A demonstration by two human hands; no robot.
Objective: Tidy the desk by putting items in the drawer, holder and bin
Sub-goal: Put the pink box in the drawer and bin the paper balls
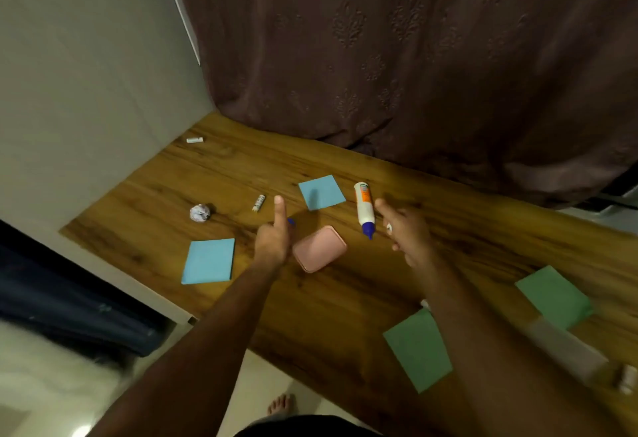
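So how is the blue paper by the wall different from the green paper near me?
The blue paper sits at the desk's left end, left of the pink case; the green paper lies at the near edge, partly under the right forearm. One is blue, one green. Both lie flat on the wooden desk.

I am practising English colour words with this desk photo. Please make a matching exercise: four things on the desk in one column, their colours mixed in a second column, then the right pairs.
Things:
1. soap-box-shaped case
2. crumpled paper ball
3. sticky pad nearest the wall corner
4. paper sheet at the near edge

Colours:
A. green
B. white
C. pink
D. light blue

Pairs: 1-C, 2-B, 3-D, 4-A
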